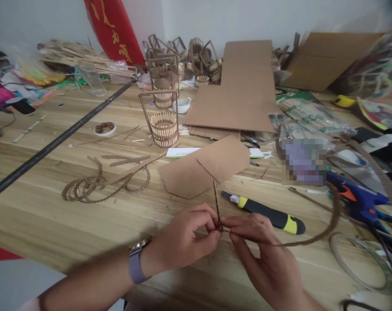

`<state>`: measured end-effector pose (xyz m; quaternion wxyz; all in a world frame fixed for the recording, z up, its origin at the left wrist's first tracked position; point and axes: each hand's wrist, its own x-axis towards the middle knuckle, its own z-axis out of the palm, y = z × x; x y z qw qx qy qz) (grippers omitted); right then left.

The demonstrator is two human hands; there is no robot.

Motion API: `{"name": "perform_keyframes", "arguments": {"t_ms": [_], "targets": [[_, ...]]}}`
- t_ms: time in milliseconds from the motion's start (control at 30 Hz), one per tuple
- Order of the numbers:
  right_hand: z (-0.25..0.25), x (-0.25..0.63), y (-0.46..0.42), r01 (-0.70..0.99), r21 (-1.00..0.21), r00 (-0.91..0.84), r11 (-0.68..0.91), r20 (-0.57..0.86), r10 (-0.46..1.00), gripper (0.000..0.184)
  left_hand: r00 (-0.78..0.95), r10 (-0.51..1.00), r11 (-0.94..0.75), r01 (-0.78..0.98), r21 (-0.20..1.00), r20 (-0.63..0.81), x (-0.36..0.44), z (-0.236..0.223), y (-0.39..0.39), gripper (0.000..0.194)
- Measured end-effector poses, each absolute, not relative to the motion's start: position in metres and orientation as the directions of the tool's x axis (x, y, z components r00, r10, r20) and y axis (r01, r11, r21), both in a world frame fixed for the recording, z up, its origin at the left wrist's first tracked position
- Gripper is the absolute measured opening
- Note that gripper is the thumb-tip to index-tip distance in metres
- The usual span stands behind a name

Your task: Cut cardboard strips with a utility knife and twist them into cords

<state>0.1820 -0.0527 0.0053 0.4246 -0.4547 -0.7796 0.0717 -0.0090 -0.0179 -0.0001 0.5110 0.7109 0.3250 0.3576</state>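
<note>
Pinching the brown corrugated strip (216, 203) at a bend in the grip of the left hand (189, 235), and just beside the bend in the grip of the right hand (269, 250). Holding the strip above the desk (118, 220), with one end upright and the other length curving rightward. Working in front of the cardboard sheet (186, 177) and near the utility knife (267, 211), with loose strips (131, 170) farther left and a slatted basket (166, 134) standing beyond.

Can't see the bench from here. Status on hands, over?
Left hand, right hand: both pinching brown strip, part sticking up. Utility knife near right hand, may crowd it.
</note>
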Motion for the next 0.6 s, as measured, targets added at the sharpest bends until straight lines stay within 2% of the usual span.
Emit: {"name": "perform_keyframes", "arguments": {"t_ms": [233,400,600], "targets": [[0.003,0.184,-0.0531,0.584,-0.615,-0.141,0.529,0.565,0.813,0.015,0.573,0.803,-0.237,0.056,0.97,0.163,-0.0097,0.0025,-0.0141,0.018],[0.0047,0.1811,-0.0545,0.595,-0.54,-0.205,0.595,0.614,0.762,0.02,0.58,0.812,-0.124,0.063,0.99,0.065,-0.0101,-0.0007,-0.0103,0.017],[0.005,0.1803,-0.0514,0.641,-0.465,-0.262,0.61,0.614,0.744,0.011,0.58,0.806,-0.192,0.07,0.979,0.117,-0.0096,-0.0023,-0.0118,0.014]]}}
